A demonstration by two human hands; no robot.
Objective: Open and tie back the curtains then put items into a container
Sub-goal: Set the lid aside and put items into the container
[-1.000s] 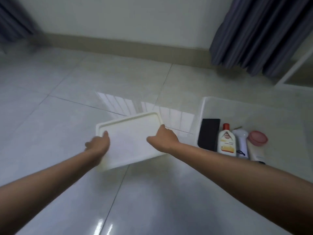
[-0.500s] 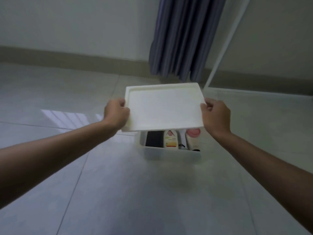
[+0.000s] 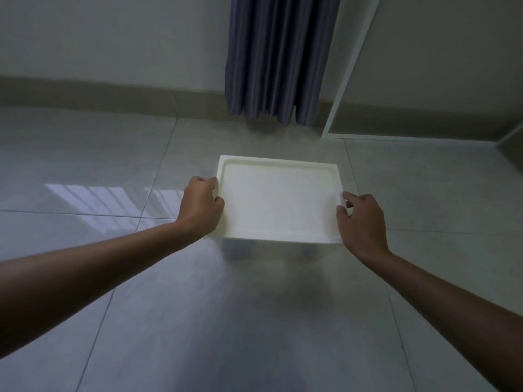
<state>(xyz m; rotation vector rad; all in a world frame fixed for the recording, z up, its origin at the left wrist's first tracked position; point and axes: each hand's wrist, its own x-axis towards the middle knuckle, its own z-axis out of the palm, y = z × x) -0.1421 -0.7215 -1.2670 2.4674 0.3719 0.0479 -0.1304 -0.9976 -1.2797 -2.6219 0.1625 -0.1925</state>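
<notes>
The flat white rectangular plastic lid [image 3: 278, 200] sits on the translucent white plastic container [image 3: 271, 249] on the glossy grey tiled floor [image 3: 198, 321] — closing looks almost done. The left hand [image 3: 201, 206] grips the lid's left edge; the right hand [image 3: 360, 219] pinches its right edge. The pleated grey-blue curtain [image 3: 278, 58] hangs gathered behind — whether tied cannot be told.

Lid [image 3: 278, 200] on box [image 3: 240, 250], box on floor [image 3: 198, 321], centre of view. Left hand [image 3: 201, 208] at lid's left edge; right hand [image 3: 360, 220] at its right edge. Curtain [image 3: 278, 58] behind box, against wall [image 3: 113, 38]. Frame [image 3: 349, 66] right of curtain.
</notes>
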